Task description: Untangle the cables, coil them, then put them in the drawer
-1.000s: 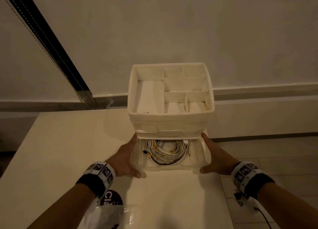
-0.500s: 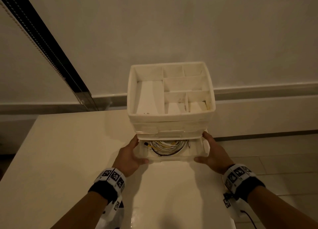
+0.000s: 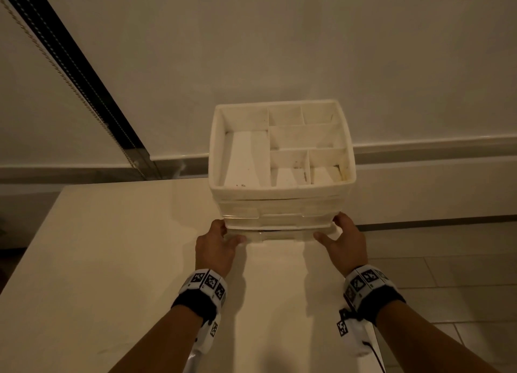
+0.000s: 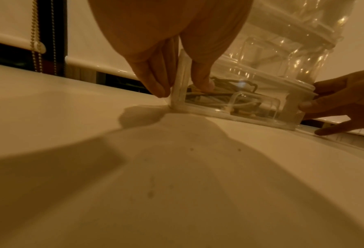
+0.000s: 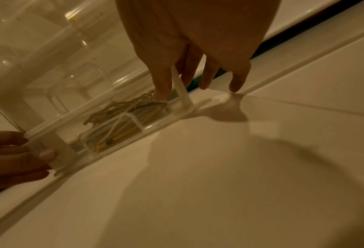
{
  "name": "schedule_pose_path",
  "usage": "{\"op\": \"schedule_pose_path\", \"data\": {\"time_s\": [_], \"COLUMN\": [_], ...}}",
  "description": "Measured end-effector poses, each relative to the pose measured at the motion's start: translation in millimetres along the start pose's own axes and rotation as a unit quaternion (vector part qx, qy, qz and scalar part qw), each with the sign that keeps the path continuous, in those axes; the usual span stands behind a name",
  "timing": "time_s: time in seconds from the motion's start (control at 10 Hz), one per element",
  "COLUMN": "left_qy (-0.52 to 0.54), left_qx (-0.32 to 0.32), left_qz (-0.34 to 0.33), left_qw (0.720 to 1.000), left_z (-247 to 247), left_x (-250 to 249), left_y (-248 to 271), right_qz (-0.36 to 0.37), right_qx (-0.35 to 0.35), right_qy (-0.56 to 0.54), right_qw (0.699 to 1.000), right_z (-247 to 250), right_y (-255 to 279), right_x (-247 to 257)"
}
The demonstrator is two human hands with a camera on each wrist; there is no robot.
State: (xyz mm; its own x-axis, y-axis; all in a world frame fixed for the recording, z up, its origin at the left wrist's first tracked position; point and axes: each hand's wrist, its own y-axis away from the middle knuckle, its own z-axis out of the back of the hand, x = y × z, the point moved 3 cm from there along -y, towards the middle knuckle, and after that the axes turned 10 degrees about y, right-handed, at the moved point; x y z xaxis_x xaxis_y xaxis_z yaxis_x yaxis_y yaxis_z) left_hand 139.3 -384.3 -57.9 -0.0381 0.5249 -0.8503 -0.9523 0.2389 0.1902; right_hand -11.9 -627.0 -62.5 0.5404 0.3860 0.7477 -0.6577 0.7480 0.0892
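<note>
A white drawer unit (image 3: pixel 279 189) stands at the far edge of the table, its top an open divided tray. The clear bottom drawer (image 3: pixel 279 234) is pushed almost flush with the unit. Coiled cables (image 4: pixel 219 97) (image 5: pixel 123 109) lie inside it and show through its clear front; from the head view they are hidden. My left hand (image 3: pixel 229 232) (image 4: pixel 183 87) is at the drawer's left front corner, thumb on the front and straight fingers along the side. At the right front corner my right hand (image 3: pixel 330 228) (image 5: pixel 174 87) presses the same way, two fingers spread free.
The pale table (image 3: pixel 112 246) stretches left and toward me. Its right edge runs just past the unit, with tiled floor (image 3: pixel 447 274) below. A wall rises behind the unit, and a dark window strip with a bead cord (image 3: pixel 70 78) runs at the left.
Both hands have pushed the bottom drawer in from well open to almost flush. The cables have gone out of the head view under the unit.
</note>
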Motion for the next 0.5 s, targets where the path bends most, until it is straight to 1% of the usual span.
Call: {"op": "schedule_pose_path", "data": {"time_s": [0.1, 0.2, 0.3, 0.4, 0.5], "left_qy": [-0.014, -0.014, -0.012, 0.000, 0.027], "left_qx": [-0.018, -0.022, 0.001, 0.030, 0.014], "left_qz": [-0.010, -0.016, -0.007, -0.011, -0.023], "left_qw": [1.000, 1.000, 1.000, 0.999, 0.999], "left_z": [-2, -3, -2, 3, 19], "left_x": [0, 0, -3, -4, 3], "left_y": [-5, -5, -4, -2, 25], "right_qz": [-0.025, -0.028, -0.019, -0.005, 0.018], "right_qx": [-0.031, -0.043, -0.025, 0.021, 0.035], "right_qy": [-0.010, 0.001, 0.022, 0.056, 0.079], "right_qw": [0.999, 0.999, 0.999, 0.998, 0.996], "right_z": [-7, -11, -8, -3, 11], "right_y": [-1, -1, -2, 6, 37], "right_x": [-2, -4, -2, 2, -9]}}
